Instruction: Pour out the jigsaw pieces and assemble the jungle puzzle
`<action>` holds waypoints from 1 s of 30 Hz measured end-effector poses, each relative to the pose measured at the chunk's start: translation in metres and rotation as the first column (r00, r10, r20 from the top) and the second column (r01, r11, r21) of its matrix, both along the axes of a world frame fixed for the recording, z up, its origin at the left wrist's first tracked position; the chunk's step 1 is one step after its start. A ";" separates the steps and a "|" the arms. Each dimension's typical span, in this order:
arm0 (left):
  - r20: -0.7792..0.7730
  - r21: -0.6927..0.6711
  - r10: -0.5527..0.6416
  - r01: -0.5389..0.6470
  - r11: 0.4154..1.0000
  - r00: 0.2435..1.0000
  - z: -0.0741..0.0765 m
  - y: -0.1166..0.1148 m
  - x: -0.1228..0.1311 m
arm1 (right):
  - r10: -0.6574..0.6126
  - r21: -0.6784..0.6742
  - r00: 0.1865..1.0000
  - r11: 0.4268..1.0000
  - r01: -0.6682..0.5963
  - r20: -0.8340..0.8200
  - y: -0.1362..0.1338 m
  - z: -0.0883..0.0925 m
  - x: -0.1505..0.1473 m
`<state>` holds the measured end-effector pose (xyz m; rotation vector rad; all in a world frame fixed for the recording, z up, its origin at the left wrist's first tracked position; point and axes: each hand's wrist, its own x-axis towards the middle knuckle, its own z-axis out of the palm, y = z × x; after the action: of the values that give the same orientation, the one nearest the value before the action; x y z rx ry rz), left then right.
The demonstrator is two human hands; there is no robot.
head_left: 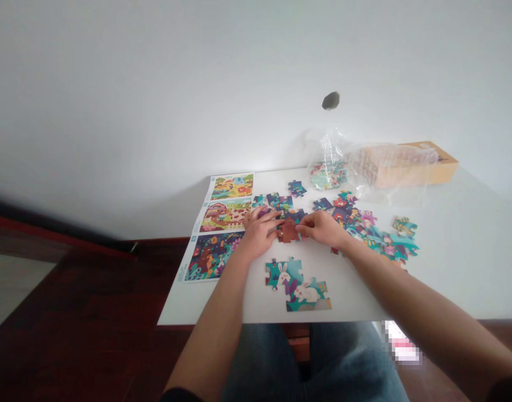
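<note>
My left hand and my right hand meet near the middle of a white table. Between them lies a brown puzzle piece. Both hands have their fingers curled and pinch that piece from either side. Nearer to me a joined group of teal pieces with white rabbits lies flat. Loose dark blue pieces lie just beyond my left fingers. A pile of colourful pieces spreads to the right of my right hand.
A reference sheet with three pictures lies along the table's left edge. A clear plastic bag and an orange puzzle box sit at the back by the white wall. Dark wooden floor lies to the left. My knees in jeans are under the table.
</note>
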<state>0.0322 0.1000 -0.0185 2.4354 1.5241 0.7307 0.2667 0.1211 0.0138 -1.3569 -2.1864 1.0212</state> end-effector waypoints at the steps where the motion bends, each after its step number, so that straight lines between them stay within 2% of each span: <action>1: -0.001 0.013 0.012 -0.012 1.000 1.000 -0.001 0.000 0.000 | 0.007 0.006 1.000 1.000 -0.007 0.024 -0.001 0.000 -0.001; 6: 0.024 0.061 0.066 -0.068 0.996 0.998 -0.005 0.003 -0.001 | 0.009 0.045 0.982 0.999 -0.018 0.189 -0.006 0.003 -0.007; 13: 0.025 0.072 0.052 -0.054 0.996 0.998 -0.008 0.005 -0.002 | -0.001 0.134 0.905 0.989 -0.062 0.424 -0.012 0.006 -0.009; 30: 0.046 0.071 0.070 -0.074 0.995 0.996 -0.010 0.006 -0.002 | 0.076 0.221 0.814 0.944 -0.245 0.576 -0.022 0.012 -0.013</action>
<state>0.0305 0.1056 -0.0282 2.4090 1.6032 0.8615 0.2539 0.0993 0.0257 -1.4807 -2.7841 0.3305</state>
